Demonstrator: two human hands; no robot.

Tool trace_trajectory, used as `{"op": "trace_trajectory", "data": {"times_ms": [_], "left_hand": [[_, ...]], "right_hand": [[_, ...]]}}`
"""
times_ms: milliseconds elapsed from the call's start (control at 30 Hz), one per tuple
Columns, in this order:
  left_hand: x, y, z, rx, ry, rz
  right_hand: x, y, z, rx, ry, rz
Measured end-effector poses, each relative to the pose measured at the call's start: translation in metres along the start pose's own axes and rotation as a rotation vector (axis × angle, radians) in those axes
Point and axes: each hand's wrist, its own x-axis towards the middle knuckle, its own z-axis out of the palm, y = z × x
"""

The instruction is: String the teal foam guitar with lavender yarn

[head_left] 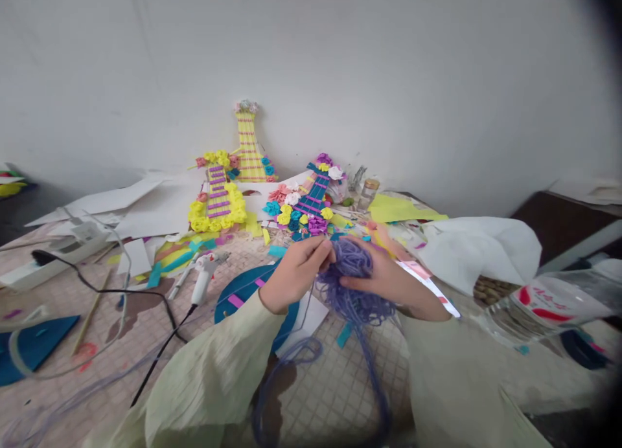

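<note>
A loose bundle of purple yarn [357, 286] hangs above the table, with my right hand [383, 276] wrapped around its right side. Long strands drop from it toward the table's near edge. Just left of the bundle, my left hand [301, 267] is closed in a pinch at the yarn's edge, a thin strand trailing below it. Exactly how much yarn sits between those fingertips is hidden. Under my left wrist lies a round blue disc [228, 299] with small purple strips, partly covered by a white paper piece [311, 322].
Flower-trimmed craft pieces [218, 189] lean by the wall. A white glue gun [203, 280] and its black cord lie left, near a power strip [58, 260]. At right are a plastic bottle [539, 305], a white bag [481, 247] and a glass jar [368, 194]. Paper scraps are scattered about.
</note>
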Motion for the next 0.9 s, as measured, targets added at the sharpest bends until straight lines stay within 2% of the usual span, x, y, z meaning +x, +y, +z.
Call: {"op": "trace_trajectory", "data": {"times_ms": [33,167,333,400,500,667,900], "left_hand": [[0.001,0.0,-0.003,0.022,0.015,0.024],[0.003,-0.001,-0.017,0.095,0.017,0.025],[0.005,-0.002,-0.033,0.107,0.092,-0.012],[0.006,-0.003,-0.038,0.122,0.091,-0.014],[0.007,-0.005,-0.044,0.13,0.081,-0.018],[0.01,-0.007,-0.053,0.095,0.144,-0.032],[0.012,-0.011,-0.057,-0.148,0.373,0.1]], "right_hand": [[0.002,-0.005,0.0,0.006,0.008,-0.008],[0.014,-0.033,0.009,-0.059,0.194,-0.056],[0.037,-0.057,0.026,-0.097,-0.097,-0.11],[0.045,-0.057,0.03,-0.079,-0.153,-0.11],[0.053,-0.052,0.034,-0.051,-0.165,-0.107],[0.057,-0.039,0.033,0.043,-0.062,-0.056],[0.057,-0.038,0.023,0.147,0.197,0.067]]}}
